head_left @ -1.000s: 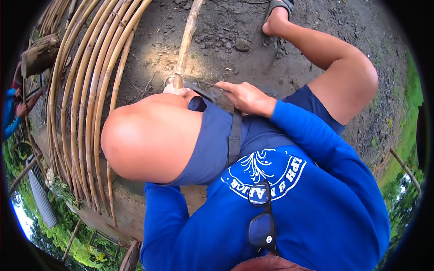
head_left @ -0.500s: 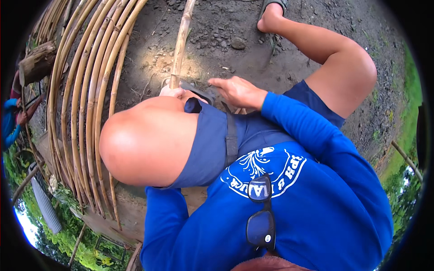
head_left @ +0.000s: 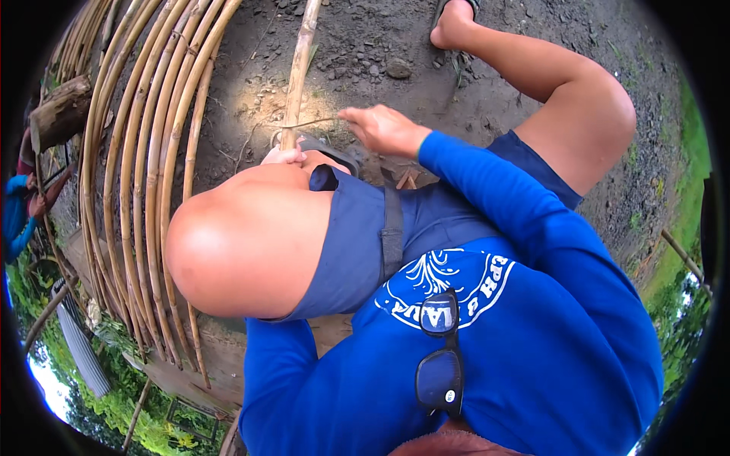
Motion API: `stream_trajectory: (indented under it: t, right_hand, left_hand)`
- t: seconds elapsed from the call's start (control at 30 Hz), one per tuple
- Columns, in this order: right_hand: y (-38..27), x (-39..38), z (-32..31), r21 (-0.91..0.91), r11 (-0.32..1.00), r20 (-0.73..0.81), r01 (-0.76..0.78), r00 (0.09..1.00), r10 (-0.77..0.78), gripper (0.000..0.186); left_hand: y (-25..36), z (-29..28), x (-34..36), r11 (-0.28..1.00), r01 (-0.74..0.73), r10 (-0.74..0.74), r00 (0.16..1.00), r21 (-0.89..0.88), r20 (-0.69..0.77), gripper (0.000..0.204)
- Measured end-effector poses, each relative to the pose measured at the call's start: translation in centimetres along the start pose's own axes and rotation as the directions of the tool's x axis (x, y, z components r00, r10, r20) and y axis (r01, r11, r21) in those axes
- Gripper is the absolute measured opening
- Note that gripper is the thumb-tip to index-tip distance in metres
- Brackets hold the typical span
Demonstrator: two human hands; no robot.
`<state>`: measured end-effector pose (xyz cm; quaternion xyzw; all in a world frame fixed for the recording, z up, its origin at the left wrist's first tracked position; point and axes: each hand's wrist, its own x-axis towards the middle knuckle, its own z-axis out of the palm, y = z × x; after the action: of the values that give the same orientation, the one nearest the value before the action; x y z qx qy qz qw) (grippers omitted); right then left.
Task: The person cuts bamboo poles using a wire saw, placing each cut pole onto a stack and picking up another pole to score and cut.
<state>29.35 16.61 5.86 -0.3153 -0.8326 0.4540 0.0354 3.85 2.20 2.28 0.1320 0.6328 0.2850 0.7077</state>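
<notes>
A long pale bamboo pole (head_left: 301,64) runs away from me, its near end beside my bent left leg. My left hand (head_left: 284,155) is closed round that near end, partly hidden behind the knee. To the right of the pole is my right hand (head_left: 386,129), fingers pressed together around a thin, dark, blade-like tool (head_left: 319,121). The tool lies across the pole just beyond my left hand. It shows almost edge-on, so its exact kind is unclear; its handle is hidden in the hand.
Several long bamboo poles (head_left: 163,99) lie side by side at the left. Beyond them are a cut log (head_left: 61,114) and another person's blue sleeve (head_left: 17,205). Stones (head_left: 398,68) dot the dark soil. Sunglasses (head_left: 439,349) hang on my shirt.
My right hand has moved away from me and slightly left, and the thin tool now shows across the pole. The pole has shifted slightly left, with my left hand still on it.
</notes>
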Motion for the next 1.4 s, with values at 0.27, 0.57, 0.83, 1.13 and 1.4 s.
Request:
stream_trajectory:
  t: [0.27,0.57,0.83,1.13,1.4]
  right_hand:
    - [-2.7,-3.8,1.2,-0.02,1.0,0.168,-0.012,0.986,0.015,0.043]
    - [-5.0,0.9,1.4,-0.086,0.996,0.21,0.026,0.978,-0.007,0.026]
    - [-3.9,-5.6,-2.7,-0.155,0.982,0.191,-0.112,0.972,0.141,0.016]
    - [-4.0,-0.2,1.4,-0.047,0.999,0.181,-0.026,0.983,0.035,0.022]
    - [-3.4,-0.2,0.1,-0.08,0.995,0.135,0.06,0.99,-0.048,0.022]
  left_hand:
    - [0.2,1.3,-2.9,0.993,0.075,-0.072,0.997,-0.088,0.039,0.029]
    - [0.1,-0.5,0.2,0.993,-0.027,0.04,0.993,0.115,-0.112,0.029]
    - [6.5,3.0,-6.5,0.911,0.309,-0.244,0.938,-0.274,0.248,0.028]
    - [4.8,0.4,-5.1,0.947,0.254,-0.205,0.949,-0.197,0.239,0.03]
    - [5.3,0.1,-4.8,0.971,0.187,-0.154,0.965,-0.151,0.21,0.033]
